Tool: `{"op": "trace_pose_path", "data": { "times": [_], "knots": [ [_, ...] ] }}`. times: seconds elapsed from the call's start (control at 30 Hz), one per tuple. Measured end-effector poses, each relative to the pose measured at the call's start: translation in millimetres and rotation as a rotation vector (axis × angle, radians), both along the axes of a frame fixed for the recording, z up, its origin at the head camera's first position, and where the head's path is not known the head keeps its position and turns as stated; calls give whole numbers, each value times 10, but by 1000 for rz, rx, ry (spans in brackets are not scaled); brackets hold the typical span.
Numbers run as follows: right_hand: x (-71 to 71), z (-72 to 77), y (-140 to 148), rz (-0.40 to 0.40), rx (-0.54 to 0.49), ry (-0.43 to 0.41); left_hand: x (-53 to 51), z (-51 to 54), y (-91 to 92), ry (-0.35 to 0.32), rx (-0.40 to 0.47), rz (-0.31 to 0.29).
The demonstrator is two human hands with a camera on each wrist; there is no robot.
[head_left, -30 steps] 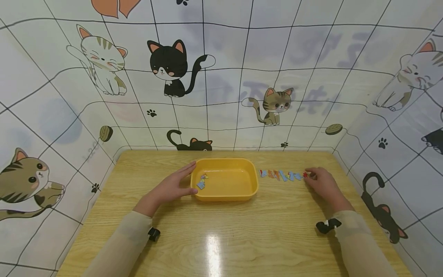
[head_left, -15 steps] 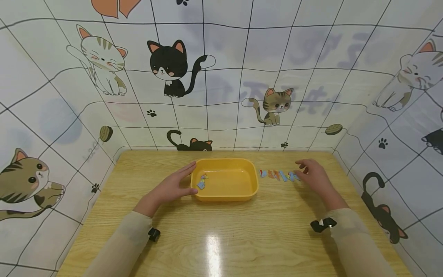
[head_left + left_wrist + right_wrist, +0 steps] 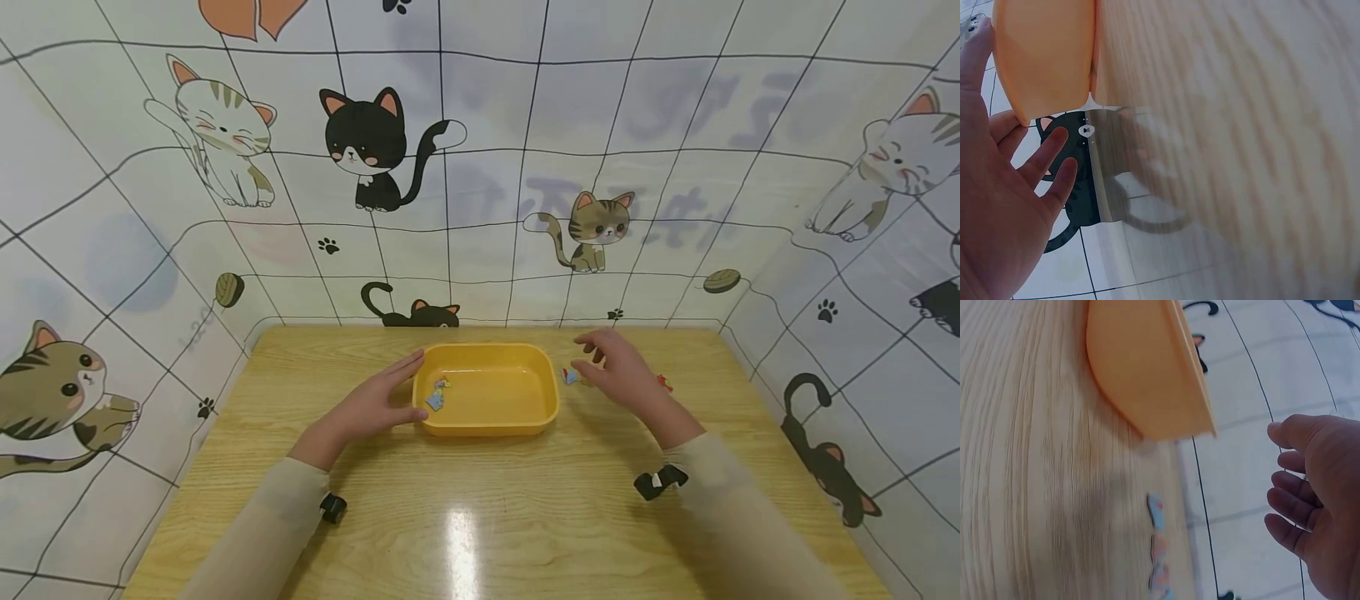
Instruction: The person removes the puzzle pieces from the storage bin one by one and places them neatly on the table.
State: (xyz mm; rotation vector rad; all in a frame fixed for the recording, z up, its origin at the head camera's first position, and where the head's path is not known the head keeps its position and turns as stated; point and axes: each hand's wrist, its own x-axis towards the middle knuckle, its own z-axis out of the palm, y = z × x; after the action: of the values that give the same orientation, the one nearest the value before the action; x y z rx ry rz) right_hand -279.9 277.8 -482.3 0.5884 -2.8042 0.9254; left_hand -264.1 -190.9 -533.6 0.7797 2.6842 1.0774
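A yellow tray [image 3: 491,429] stands on the wooden table, with small blue and yellow flat pieces [image 3: 436,398] at its left end. My left hand [image 3: 367,404] touches that end, thumb toward the near corner and fingers toward the far one. In the left wrist view the other fingers of my left hand [image 3: 1010,200] are loosely spread. Right of the tray, my right hand [image 3: 622,375] hovers over a row of flat, jigsaw-like pieces [image 3: 1155,511], hiding most of it in the head view. A blue piece [image 3: 571,377] and a red piece [image 3: 664,382] show either side. Its fingers are loosely bent and hold nothing.
The wooden table [image 3: 420,517] reaches back to white walls [image 3: 487,192] printed with cats and grid lines. The walls also close in on the left and right. A glare spot lies on the near part of the table.
My right hand has left the red piece at the row's right end and moved left above the row toward the tray. My left hand and the tray have stayed put.
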Motion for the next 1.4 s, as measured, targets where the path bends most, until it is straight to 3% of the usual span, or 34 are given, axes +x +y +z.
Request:
{"op": "trace_pose_path", "data": {
  "times": [0.2,0.6,0.97,1.4],
  "knots": [
    [3,61,-445,99,30,-47,9,4,1,-5,3,1],
    [-75,41,-1116,278,158,-132,-18,-49,-11,9,-11,2],
    [-107,-111,-1564,307,286,-150,-14,-22,6,-5,-12,9],
    [-179,-290,-1896,334,355,-179,2,0,4,10,-19,2]
  ]
}}
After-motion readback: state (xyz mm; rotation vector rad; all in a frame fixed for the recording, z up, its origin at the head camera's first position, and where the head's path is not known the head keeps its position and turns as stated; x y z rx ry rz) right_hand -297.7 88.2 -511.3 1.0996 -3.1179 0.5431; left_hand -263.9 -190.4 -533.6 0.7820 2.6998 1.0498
